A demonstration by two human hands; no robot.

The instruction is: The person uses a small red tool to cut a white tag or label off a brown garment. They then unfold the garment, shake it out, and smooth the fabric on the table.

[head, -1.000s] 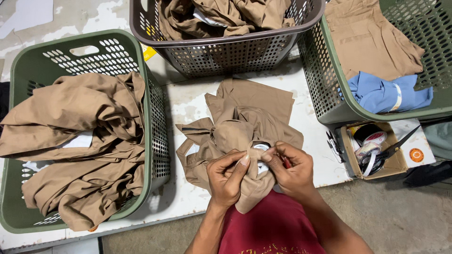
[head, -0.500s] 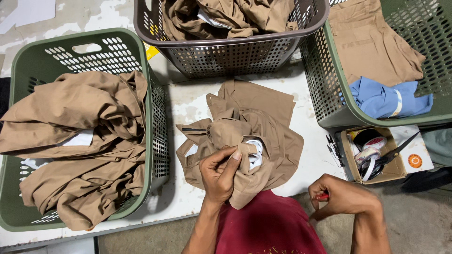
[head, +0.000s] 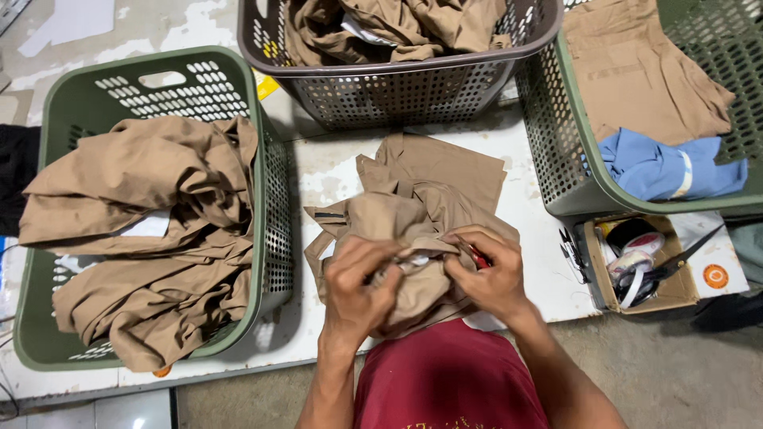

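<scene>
A tan garment [head: 421, 191] lies bunched on the white table [head: 532, 238] in front of me. My left hand [head: 359, 287] and my right hand [head: 486, 270] both grip its near edge, close together, around a small white patch of lining. A small red tool [head: 480, 256] shows between the fingers of my right hand. My red shirt [head: 449, 381] fills the bottom of the view.
A green basket [head: 56, 143] on the left holds several tan garments. A grey basket [head: 397, 87] of tan garments stands at the back. A green basket [head: 572, 159] on the right holds tan and blue cloth [head: 668, 167]. A cardboard box [head: 648, 266] holds tape rolls and scissors.
My right hand had dropped to the lower right, away from the garment. It has come back up and now grips the cloth beside my left hand.
</scene>
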